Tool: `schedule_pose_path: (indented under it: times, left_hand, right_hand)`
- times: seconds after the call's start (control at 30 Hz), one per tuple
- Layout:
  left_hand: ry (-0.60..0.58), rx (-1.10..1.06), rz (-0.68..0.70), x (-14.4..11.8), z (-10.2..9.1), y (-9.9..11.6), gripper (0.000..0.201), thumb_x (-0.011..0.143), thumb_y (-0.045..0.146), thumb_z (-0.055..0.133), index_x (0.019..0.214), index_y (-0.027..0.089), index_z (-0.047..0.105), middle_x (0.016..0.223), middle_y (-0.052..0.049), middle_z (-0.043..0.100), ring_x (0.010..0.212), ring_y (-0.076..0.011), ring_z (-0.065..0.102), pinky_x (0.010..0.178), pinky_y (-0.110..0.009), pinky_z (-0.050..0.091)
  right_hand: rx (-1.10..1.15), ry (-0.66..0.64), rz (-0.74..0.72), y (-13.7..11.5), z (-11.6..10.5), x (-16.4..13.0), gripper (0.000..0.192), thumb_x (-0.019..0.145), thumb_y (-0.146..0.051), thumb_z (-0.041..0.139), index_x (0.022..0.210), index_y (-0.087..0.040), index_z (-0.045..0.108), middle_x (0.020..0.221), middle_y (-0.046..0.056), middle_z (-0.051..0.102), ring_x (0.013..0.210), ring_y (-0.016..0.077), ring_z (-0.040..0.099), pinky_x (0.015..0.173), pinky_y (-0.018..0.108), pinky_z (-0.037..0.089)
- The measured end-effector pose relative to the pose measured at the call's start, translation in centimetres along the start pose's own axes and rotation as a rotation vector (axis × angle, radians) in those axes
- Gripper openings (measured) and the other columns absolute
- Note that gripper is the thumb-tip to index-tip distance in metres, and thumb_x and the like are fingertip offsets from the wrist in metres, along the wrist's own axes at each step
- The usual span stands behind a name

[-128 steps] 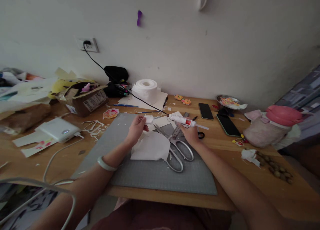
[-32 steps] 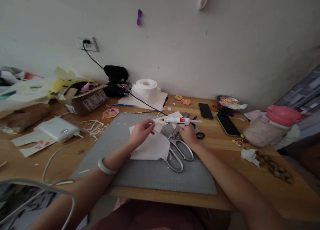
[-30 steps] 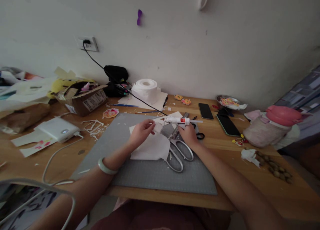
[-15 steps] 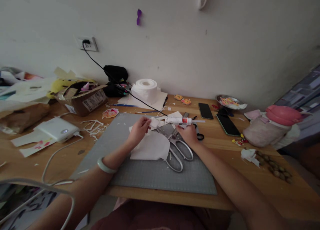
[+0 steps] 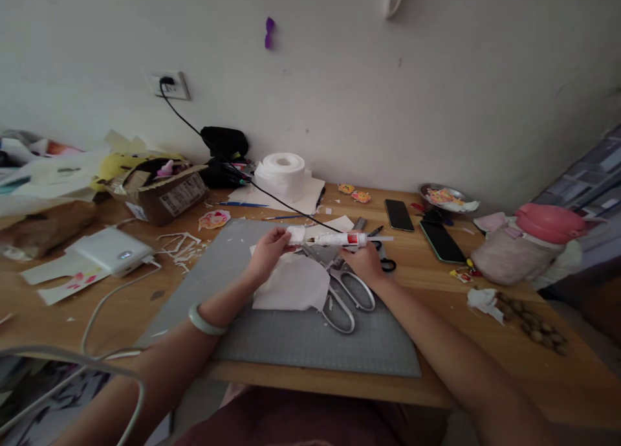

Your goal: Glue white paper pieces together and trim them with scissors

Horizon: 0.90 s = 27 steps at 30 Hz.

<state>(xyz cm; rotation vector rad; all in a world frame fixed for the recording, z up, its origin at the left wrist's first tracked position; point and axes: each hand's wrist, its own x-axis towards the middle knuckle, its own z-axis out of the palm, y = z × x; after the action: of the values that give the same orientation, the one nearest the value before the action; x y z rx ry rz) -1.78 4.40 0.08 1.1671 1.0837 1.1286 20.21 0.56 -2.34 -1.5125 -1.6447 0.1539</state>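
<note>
My right hand [image 5: 365,259] grips a white glue gun [image 5: 337,239] with a red label; a clear glue stick juts from its back end and a black cord joins it. Between the fingers and thumb of my left hand [image 5: 270,253] is a small white piece [image 5: 297,234], perhaps folded paper. The gun's nozzle points left and is at or very near this piece; I cannot tell if they touch. Below lie a sheet of white paper [image 5: 288,283] and big grey-handled scissors [image 5: 347,297], both on the grey cutting mat [image 5: 310,349].
A paper roll [image 5: 280,174] and cardboard box [image 5: 167,190] stand at the back. On the left, a white power bank [image 5: 114,248] trails a cable. To the right are two phones [image 5: 398,214], a metal bowl [image 5: 446,197] and a pink-lidded container [image 5: 521,245]. The cord runs to a wall socket [image 5: 169,85].
The glue gun has shifted slightly left and down, its nozzle now nearer the white piece. The white piece has turned a little and is held more level.
</note>
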Motion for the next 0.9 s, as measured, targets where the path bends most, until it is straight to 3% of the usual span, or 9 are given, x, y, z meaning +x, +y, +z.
schedule_pose_path:
  times: [0.13,0.23,0.37,0.67,0.9]
  left_hand:
    - [-0.013,0.039,0.025,-0.14,-0.08,0.05,0.017,0.071,0.034,0.057,0.073,0.018,0.051,0.066,0.003,0.056,0.061,-0.0102,0.058,0.062,-0.025,0.05]
    - [-0.008,0.138,0.074,-0.27,-0.24,0.12,0.02,0.07,0.037,0.057,0.07,0.019,0.051,0.056,0.006,0.047,0.049,-0.0073,0.047,0.048,-0.02,0.038]
    - [-0.02,0.149,0.103,-0.25,-0.39,0.0,0.021,0.069,0.039,0.058,0.068,0.019,0.051,0.05,0.008,0.041,0.045,-0.006,0.037,0.045,-0.02,0.029]
    - [-0.038,0.063,0.002,-0.36,-0.01,0.17,0.017,0.069,0.033,0.06,0.07,0.019,0.049,0.059,0.004,0.056,0.058,-0.0115,0.059,0.065,-0.027,0.05]
    - [-0.043,0.014,-0.072,-0.39,0.21,0.24,0.011,0.07,0.021,0.061,0.068,0.019,0.051,0.06,0.004,0.059,0.062,-0.0124,0.064,0.072,-0.03,0.053]
  right_hand:
    - [-0.002,-0.019,0.002,0.09,0.06,-0.08,0.027,0.07,-0.025,0.061,0.097,-0.019,0.062,0.087,0.007,0.072,0.086,0.0242,0.067,0.073,0.032,0.052]
    - [-0.02,-0.012,-0.003,0.12,0.08,-0.11,0.026,0.07,-0.025,0.061,0.096,-0.019,0.062,0.086,0.007,0.072,0.087,0.0244,0.067,0.072,0.032,0.051]
    - [-0.033,-0.004,-0.013,0.13,0.1,-0.11,0.026,0.071,-0.027,0.06,0.096,-0.019,0.063,0.085,0.008,0.071,0.088,0.0253,0.067,0.073,0.033,0.051]
    - [-0.026,-0.022,-0.014,0.04,-0.01,-0.09,0.024,0.071,-0.026,0.059,0.094,-0.02,0.063,0.086,0.007,0.071,0.09,0.0251,0.066,0.075,0.033,0.051]
    - [-0.007,-0.003,-0.014,0.13,0.06,-0.04,0.023,0.073,-0.027,0.058,0.094,-0.02,0.064,0.087,0.008,0.071,0.092,0.0259,0.066,0.077,0.034,0.051]
